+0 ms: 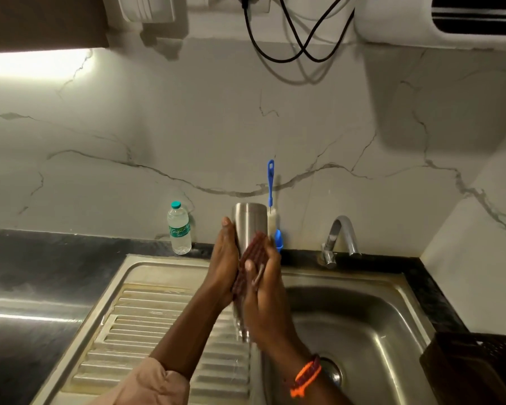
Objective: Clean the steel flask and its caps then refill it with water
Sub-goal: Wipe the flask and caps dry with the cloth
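Note:
The steel flask [249, 222] is held tilted above the sink, its far end up near the wall and its near end [244, 331] showing below my palms. My left hand [224, 258] grips its left side. My right hand [263, 285] presses a dark red scrub pad [250, 258] against the flask's right side. No caps can be made out in this view. No water runs from the steel tap [341, 238].
A steel sink [362, 323] with a ribbed drainboard [158, 331] lies below. A plastic water bottle [178, 229] and a blue-handled bottle brush [270, 182] stand by the marble wall. A dark basket [476, 366] sits at the right. Black cables [289, 39] hang above.

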